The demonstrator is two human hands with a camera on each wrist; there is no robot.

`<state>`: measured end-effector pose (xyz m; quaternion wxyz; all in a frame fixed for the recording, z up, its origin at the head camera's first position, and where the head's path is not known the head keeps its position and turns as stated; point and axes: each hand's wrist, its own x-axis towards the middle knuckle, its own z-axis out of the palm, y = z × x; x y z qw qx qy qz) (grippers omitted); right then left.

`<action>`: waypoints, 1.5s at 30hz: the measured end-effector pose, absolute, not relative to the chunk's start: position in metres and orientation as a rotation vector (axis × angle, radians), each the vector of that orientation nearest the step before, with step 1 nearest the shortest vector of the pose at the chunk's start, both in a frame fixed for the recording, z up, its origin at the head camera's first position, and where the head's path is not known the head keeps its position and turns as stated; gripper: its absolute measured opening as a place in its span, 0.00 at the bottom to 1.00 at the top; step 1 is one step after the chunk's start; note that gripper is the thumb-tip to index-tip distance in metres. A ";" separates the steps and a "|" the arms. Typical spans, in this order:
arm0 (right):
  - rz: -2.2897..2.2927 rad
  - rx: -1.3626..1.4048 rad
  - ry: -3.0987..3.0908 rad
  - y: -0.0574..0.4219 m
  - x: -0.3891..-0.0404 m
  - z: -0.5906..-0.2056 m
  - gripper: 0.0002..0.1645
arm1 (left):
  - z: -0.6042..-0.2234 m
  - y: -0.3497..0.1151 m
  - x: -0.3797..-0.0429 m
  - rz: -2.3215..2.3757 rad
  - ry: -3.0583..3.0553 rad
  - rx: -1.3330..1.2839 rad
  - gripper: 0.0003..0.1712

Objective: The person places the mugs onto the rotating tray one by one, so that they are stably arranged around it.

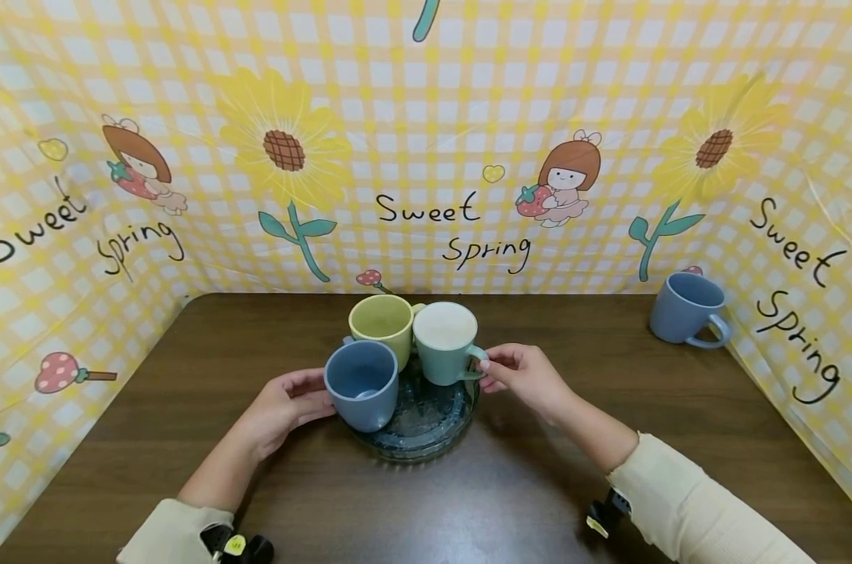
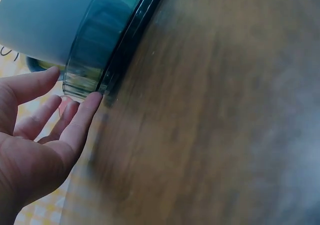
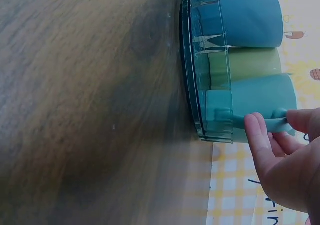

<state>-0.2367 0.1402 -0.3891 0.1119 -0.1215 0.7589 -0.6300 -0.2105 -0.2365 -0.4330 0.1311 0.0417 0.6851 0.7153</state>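
Right grip (image 1: pixel 528 377) pinches the mint-green mug (image 1: pixel 440 356) by its handle (image 3: pixel 274 124), conveniently outward-facing; left grip (image 1: pixel 283 409), fingers loosely extended, seems to steady the glass tray (image 1: pixel 426 423) bearing this, the near blue mug (image 1: pixel 364 392) and the yellow-green mug (image 1: pixel 384 323).

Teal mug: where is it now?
In the head view, the teal mug is in the glass tray, right of the yellow-green mug, its handle pinched by the right hand.

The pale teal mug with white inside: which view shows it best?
The head view: the pale teal mug shows its rim, white inside and handle. The right wrist view shows its side, partly through the transparent round tray. The left wrist view shows nothing recognisable of it.
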 end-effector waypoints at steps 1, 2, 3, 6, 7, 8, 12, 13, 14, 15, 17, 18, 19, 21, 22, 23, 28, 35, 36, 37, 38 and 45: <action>-1.845 -0.351 2.234 0.141 -0.236 -0.389 0.17 | -0.433 -0.237 -0.212 2.077 1.994 0.115 0.32; -1.839 -0.347 2.241 0.142 -0.236 -0.389 0.17 | -0.434 -0.237 -0.213 2.071 1.996 0.121 0.32; -1.832 -0.343 2.251 0.143 -0.236 -0.390 0.17 | -0.434 -0.237 -0.214 2.073 1.995 0.112 0.32; -1.809 -0.346 2.287 0.146 -0.235 -0.391 0.17 | -0.434 -0.238 -0.218 2.066 1.999 0.099 0.32; -1.800 -0.352 2.307 0.147 -0.235 -0.392 0.17 | -0.434 -0.238 -0.219 2.065 2.002 0.098 0.31; -1.795 -0.357 2.323 0.148 -0.235 -0.392 0.17 | -0.434 -0.238 -0.220 2.063 2.003 0.101 0.31; -1.790 -0.361 2.373 0.151 -0.234 -0.393 0.15 | -0.433 -0.237 -0.223 2.070 1.991 0.086 0.30; -1.794 -0.365 2.382 0.151 -0.234 -0.394 0.15 | -0.433 -0.237 -0.224 2.073 1.985 0.083 0.30; -1.800 -0.362 2.387 0.152 -0.234 -0.394 0.15 | -0.433 -0.237 -0.225 2.074 1.979 0.079 0.29; -1.806 -0.359 2.392 0.152 -0.233 -0.395 0.15 | -0.433 -0.237 -0.225 2.075 1.974 0.077 0.29; -1.826 -0.367 2.396 0.153 -0.232 -0.395 0.14 | -0.433 -0.237 -0.227 2.077 1.964 0.080 0.28; -1.837 -0.371 2.398 0.153 -0.232 -0.395 0.14 | -0.433 -0.237 -0.227 2.076 1.960 0.083 0.28; -1.848 -0.383 2.401 0.154 -0.231 -0.395 0.15 | -0.433 -0.237 -0.228 2.076 1.955 0.087 0.27; -1.873 -0.405 2.398 0.155 -0.230 -0.395 0.15 | -0.434 -0.237 -0.229 2.075 1.947 0.091 0.27; -1.885 -0.419 2.398 0.156 -0.230 -0.396 0.16 | -0.434 -0.237 -0.229 2.075 1.942 0.090 0.26; -1.893 -0.433 2.403 0.156 -0.230 -0.396 0.16 | -0.434 -0.237 -0.229 2.072 1.939 0.090 0.26; -1.910 -0.451 2.445 0.163 -0.229 -0.397 0.17 | -0.435 -0.237 -0.230 2.063 1.941 0.101 0.25; -1.930 -0.456 2.503 0.174 -0.227 -0.395 0.16 | -0.435 -0.235 -0.230 2.069 1.945 0.111 0.24; -1.931 -0.460 2.514 0.176 -0.226 -0.394 0.16 | -0.435 -0.235 -0.230 2.072 1.942 0.108 0.24; -1.933 -0.468 2.524 0.178 -0.226 -0.394 0.16 | -0.436 -0.235 -0.230 2.076 1.938 0.106 0.24; -1.939 -0.476 2.532 0.180 -0.226 -0.394 0.16 | -0.436 -0.235 -0.230 2.081 1.935 0.102 0.24; -1.962 -0.530 2.599 0.197 -0.226 -0.395 0.16 | -0.438 -0.236 -0.228 2.094 1.929 0.093 0.27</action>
